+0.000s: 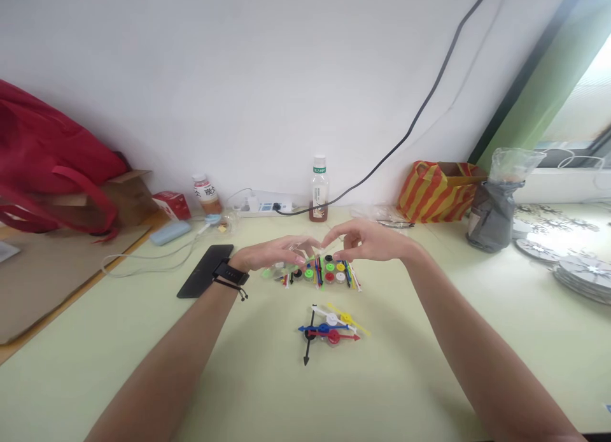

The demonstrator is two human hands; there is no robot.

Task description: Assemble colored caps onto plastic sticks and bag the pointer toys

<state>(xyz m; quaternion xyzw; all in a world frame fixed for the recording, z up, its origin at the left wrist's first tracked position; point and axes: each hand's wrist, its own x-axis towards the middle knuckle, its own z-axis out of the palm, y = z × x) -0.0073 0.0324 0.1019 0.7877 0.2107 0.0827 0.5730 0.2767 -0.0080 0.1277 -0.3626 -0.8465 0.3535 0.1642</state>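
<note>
My left hand (274,252) is bent over the left side of a row of small coloured plastic parts, its fingers pinched on what looks like a thin clear plastic bag (301,243). My right hand (370,240) arches over the row from the other side, index finger stretched toward the left fingertips and thumb lower and apart. Below them are round pieces, such as a green disc (309,274) and a red disc (330,277), and bundles of thin coloured arrows (319,273). Nearer me lies a loose group of assembled spinners, among them a black arrow spinner (309,335) and a red arrow spinner (334,336).
A black phone (203,271) lies by my left wrist. Against the wall stand a tea bottle (319,190), a power strip (272,204) and a striped bag (429,193). Patterned discs (585,273) are stacked at right. A red bag (48,142) sits at left.
</note>
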